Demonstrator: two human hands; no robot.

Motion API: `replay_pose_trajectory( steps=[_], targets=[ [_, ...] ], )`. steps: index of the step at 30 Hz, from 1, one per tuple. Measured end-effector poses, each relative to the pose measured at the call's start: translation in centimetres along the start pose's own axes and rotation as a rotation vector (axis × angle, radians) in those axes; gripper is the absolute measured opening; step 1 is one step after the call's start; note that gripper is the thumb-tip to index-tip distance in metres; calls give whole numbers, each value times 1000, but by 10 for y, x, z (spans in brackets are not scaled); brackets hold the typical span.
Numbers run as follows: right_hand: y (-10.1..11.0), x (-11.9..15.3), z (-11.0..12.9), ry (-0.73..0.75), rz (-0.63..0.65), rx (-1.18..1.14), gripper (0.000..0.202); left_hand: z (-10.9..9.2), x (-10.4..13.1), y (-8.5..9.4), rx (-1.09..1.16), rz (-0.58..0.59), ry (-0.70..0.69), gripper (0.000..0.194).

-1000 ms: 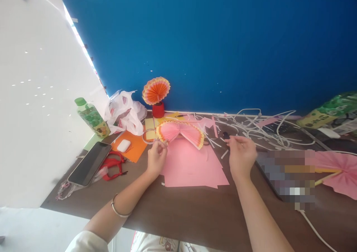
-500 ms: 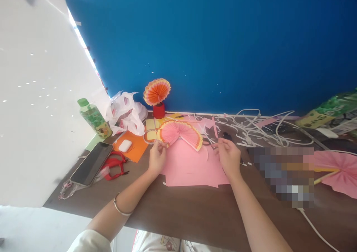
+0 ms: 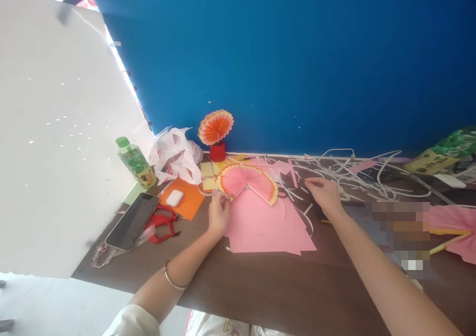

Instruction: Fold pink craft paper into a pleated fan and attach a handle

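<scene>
A pleated pink paper fan [image 3: 256, 181] with a yellow and orange scalloped edge lies spread in a half-round over a stack of pink paper [image 3: 267, 227]. My left hand [image 3: 220, 212] is closed on the fan's left end, thumb and fingers pinching the folded edge. To the right of the stack, my right hand [image 3: 327, 194] hovers near scattered white paper strips [image 3: 297, 192]. Its fingers are stretched out toward the left, and I see nothing held in them. A pink paper strip [image 3: 293, 173] lies just left of its fingertips.
An orange pleated flower [image 3: 216, 127] stands in a red holder [image 3: 217, 152] against the blue wall. Leftward are a bottle [image 3: 137, 162], plastic bag [image 3: 178, 155], phone [image 3: 132, 222], white case [image 3: 174, 197] and red straps [image 3: 163, 224]. White cables [image 3: 386, 177] tangle at the back right.
My right hand has moved right, away from the fan and off the pink paper's edge, its fingers straighter. The left hand keeps hold of the fan's end. The whole view has shifted slightly.
</scene>
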State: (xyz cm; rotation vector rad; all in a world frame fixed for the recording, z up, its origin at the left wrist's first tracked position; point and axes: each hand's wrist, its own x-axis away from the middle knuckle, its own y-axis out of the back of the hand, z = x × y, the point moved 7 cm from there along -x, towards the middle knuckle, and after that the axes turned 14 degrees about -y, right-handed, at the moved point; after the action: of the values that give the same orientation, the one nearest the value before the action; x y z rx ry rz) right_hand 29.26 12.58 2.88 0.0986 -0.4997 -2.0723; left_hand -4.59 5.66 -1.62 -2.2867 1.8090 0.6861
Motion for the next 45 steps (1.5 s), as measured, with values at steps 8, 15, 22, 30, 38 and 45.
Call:
replay_pose_trajectory(
  steps=[8,15,22,30,38,45],
  targets=[
    [-46,-35,20,-54,-2,669,19,-6,0,-2,-13,9,22,16],
    [-39,-43,26,-43,-15,681,15,-5,0,-2,-22,10,34,17],
    [3,-35,17,-74,-46,240,7,-6,-1,-3,67,9,83,15],
    [40,-32,3,-55,-218,-103,12,-5,-2,-3,129,6,90,13],
    [49,-31,-5,-101,-99,-352,9,-9,-3,-4,187,22,100,10],
    [49,-28,-12,-84,-17,-397,17,-3,-3,-4,171,25,91,8]
  ],
)
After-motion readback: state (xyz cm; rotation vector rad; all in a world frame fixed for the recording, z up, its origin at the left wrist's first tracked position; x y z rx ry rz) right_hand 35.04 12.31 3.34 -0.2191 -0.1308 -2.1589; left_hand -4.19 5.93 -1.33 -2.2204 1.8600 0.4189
